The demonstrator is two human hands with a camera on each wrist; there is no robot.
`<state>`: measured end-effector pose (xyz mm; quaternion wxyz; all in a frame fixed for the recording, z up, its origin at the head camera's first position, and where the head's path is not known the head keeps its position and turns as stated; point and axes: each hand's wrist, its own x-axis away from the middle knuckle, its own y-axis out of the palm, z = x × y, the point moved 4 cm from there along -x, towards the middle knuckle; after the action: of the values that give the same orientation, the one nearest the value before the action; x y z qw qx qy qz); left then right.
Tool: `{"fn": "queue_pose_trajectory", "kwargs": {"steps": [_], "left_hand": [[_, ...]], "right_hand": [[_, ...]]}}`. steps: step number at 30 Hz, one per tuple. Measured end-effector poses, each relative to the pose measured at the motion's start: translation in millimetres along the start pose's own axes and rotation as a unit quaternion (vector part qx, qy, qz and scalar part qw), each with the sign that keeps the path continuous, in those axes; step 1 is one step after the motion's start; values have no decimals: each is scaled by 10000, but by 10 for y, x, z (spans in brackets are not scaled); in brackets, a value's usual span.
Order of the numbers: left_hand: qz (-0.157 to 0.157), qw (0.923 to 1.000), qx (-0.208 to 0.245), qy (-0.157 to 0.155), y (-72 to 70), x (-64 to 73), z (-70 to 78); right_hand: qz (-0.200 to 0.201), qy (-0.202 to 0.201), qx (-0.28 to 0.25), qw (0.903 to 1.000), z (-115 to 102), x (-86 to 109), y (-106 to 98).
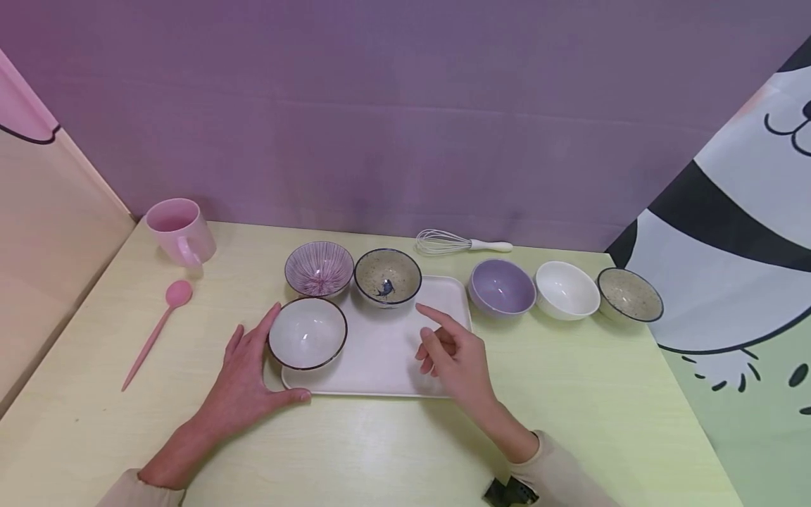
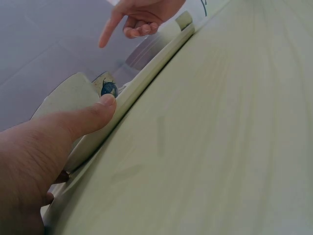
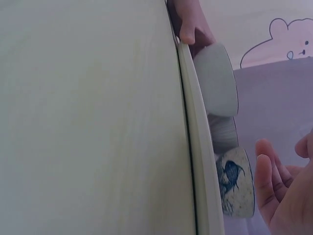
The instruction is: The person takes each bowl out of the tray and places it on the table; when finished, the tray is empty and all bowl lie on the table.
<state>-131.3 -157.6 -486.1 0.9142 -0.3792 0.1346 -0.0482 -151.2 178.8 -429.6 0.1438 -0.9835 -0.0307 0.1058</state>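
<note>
My left hand spreads around the left front corner of a white rectangular tray. Its index finger lies at the left rim of a white bowl with a dark brown rim, and its thumb stretches along the tray's front edge. Whether the fingers touch the bowl or tray, I cannot tell. Behind that bowl on the tray stand a purple-streaked bowl and a speckled beige bowl with a blue fish. Over the tray's right side hovers my right hand, index finger extended, other fingers loosely bent, holding nothing.
Right of the tray stand a purple bowl, a white bowl and a speckled bowl in a row. A whisk lies at the back. On the left are a pink mug and a pink spoon.
</note>
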Motion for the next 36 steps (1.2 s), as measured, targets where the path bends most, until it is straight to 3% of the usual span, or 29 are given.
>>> {"fn": "queue_pose_trajectory", "kwargs": {"steps": [8,19,27,36], "left_hand": [[-45,10000,-31,-41,3,-5,-1],[-34,10000,-19,-65,-1,-4,10],[-10,9998,107,-156,-30,0,17],[207,9996,129,165,-5,-9,10]], "right_hand": [[-511,-100,-54,9986,-90,17,314],[-1134,104,47,9935,-149,18,709],[-1299,135,176,9913,-153,-22,885],[-1415,331,610,9875,-90,-100,1037]]}}
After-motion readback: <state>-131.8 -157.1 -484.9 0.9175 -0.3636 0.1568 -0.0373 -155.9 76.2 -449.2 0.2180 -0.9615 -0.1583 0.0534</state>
